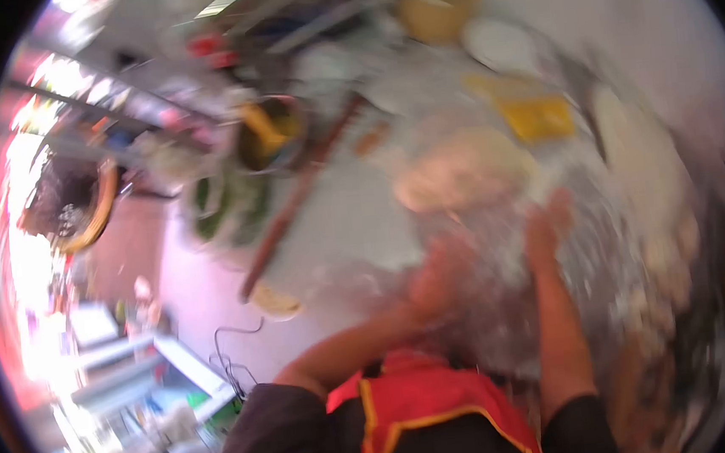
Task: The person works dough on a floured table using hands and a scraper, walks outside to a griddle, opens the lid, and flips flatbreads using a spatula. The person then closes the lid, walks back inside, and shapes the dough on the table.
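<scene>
Both hands reach over a floury work surface, blurred by motion. My left hand (pixel 443 280) is at the middle, just below a large pale mass that looks like dough (pixel 464 170). To its right, my right hand (pixel 547 225) is near the dough's lower right edge, beside a patch of white flour (pixel 501 254). The blur hides the fingers' exact pose and whether either hand holds anything. I cannot tell whether the hands touch the dough. A long brown rod (pixel 301 197) lies slanted left of the dough.
A yellow packet (pixel 537 117) lies behind the dough. A pot (pixel 274 131) with something yellow and a bag of greens (pixel 233 204) stand at the left. Pale lumps (pixel 653 289) lie at the right. A wicker basket (pixel 101 209) is farther left.
</scene>
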`<state>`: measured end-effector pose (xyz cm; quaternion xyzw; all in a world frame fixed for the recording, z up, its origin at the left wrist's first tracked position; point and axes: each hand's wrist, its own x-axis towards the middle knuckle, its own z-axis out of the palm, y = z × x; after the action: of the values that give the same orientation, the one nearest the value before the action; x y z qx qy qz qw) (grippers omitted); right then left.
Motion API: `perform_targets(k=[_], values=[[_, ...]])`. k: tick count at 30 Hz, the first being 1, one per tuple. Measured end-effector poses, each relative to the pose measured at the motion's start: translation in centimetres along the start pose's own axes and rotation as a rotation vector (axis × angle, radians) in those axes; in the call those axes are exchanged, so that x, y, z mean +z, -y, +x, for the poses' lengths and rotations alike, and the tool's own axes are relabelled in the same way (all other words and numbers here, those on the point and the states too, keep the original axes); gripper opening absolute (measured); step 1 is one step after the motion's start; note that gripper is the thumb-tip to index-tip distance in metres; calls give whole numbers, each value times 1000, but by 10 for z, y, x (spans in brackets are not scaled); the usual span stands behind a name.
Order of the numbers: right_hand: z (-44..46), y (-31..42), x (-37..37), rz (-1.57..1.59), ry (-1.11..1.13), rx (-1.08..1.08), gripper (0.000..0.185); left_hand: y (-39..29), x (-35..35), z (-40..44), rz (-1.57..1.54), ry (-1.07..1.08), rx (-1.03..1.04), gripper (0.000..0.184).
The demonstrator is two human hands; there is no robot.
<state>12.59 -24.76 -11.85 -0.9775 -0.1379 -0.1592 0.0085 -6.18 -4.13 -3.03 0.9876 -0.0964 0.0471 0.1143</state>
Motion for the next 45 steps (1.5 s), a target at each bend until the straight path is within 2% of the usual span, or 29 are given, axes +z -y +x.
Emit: perform_targets(k=[1,2,3,6,7,8,9,10,17,24,27,34,37,41,45], values=[[20,-12,28,-260,45,-37,71,-5,22,7,68,11,32,71],[35,-13,23,-34,-188,-308,63,-18,48,14,79,-7,33,70],[33,1,22,114,-217,-347,61,-27,80,27,79,-40,19,68],[15,44,-84,223,598,-250,56,-29,153,73,263,-214,-112,64],[8,55,-100,282,619,-221,55,-32,168,83,398,-256,-171,62],[3,73,-107,398,556,-208,54,-29,194,98,885,-248,-293,61],[-1,82,-112,513,488,-214,54,-31,178,97,296,-340,-202,63],[-3,94,-117,618,433,-230,53,-35,167,99,105,-341,-182,62],[4,152,-136,985,328,-360,48,-15,101,127,-379,-340,-263,59],[7,174,-142,1132,346,-345,44,21,13,131,-1385,-173,-503,55],[8,176,-140,1206,359,-283,42,31,-15,118,-1732,-95,-532,54],[17,153,-104,1605,459,-69,38,40,-42,91,-2210,23,-472,51],[22,125,-76,1816,462,-49,37,48,-44,85,-2385,69,-410,50],[-8,152,-114,1429,357,-87,47,62,-55,78,-2511,126,-423,49],[-34,161,-139,1216,266,-211,57,55,-57,74,-2429,47,-725,48]])
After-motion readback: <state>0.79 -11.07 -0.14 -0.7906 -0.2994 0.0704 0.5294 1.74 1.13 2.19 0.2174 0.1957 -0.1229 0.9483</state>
